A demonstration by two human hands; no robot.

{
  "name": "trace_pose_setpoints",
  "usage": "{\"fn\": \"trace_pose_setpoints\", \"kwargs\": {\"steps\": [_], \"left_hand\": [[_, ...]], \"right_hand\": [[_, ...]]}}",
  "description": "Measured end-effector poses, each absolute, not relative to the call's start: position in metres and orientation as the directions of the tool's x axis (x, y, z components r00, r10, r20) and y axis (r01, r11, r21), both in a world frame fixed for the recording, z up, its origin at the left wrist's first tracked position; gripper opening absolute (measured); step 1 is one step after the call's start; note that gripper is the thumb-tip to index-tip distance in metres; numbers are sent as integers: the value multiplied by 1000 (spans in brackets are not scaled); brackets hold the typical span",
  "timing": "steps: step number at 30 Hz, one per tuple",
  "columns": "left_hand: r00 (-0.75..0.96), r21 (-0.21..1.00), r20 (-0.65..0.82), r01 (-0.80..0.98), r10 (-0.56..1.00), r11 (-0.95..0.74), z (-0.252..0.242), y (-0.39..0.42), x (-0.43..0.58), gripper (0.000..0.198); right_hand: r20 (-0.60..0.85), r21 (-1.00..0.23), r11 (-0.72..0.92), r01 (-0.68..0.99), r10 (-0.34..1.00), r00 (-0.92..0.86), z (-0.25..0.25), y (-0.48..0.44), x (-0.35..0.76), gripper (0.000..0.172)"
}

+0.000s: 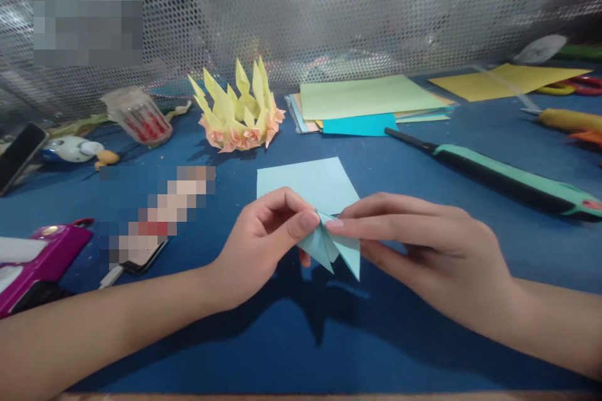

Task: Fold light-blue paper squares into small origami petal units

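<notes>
Dark slab-like device [21,153], one, leaning at the left edge of the frame. Purple item [56,263], one, lower left. Transparent cup [141,116] with red contents, one, tilted, upper left. Phone-like device [145,258], one, left of centre, mostly hidden by pixelation, white cable attached. Paper crown [242,109], one, yellow points above pink flowers, upper centre-left.

Left hand [258,238], centre: thumb and fingers pinch the folded light-blue paper [348,252], a pointed, multi-flap piece raised at frame centre above the blue counter [263,357]. Flat light-blue sheet [301,175], one, just beyond it. Stack of coloured paper [362,97], upper centre-right, pale green on top, a bright blue sheet protruding.

Right hand [437,250], centre-right: fingers grip the same folded piece, forefinger along an edge. Teal-and-black tool [503,178], one, lying slantwise, right. Yellow sheet [503,83], upper right.
</notes>
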State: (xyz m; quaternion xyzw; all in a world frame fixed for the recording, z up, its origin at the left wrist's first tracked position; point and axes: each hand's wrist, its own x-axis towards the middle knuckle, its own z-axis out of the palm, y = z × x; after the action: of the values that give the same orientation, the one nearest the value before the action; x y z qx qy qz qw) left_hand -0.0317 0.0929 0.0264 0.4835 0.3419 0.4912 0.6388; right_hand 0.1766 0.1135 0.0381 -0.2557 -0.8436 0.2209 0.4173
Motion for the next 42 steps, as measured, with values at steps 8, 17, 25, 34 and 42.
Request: {"fn": "trace_pose_setpoints", "kwargs": {"steps": [8,17,25,34,42], "left_hand": [[203,983,49,-181,978,-11,29,91,-32,24],[160,995,100,-4,982,-100,33,89,-32,19],[158,996,49,72,986,-61,33,90,-31,19],[160,1000,-13,-18,987,16,30,91,-29,21],[153,996,54,-77,987,-43,30,92,-27,19]], "right_hand": [[554,-656,729,194,640,-533,34,116,179,30],[322,-894,426,135,823,-468,38,117,173,15],[177,-960,254,116,876,-448,36,119,172,31],[229,-947,304,104,866,-445,34,118,174,30],[250,-931,342,129,853,-457,33,115,173,27]]}}
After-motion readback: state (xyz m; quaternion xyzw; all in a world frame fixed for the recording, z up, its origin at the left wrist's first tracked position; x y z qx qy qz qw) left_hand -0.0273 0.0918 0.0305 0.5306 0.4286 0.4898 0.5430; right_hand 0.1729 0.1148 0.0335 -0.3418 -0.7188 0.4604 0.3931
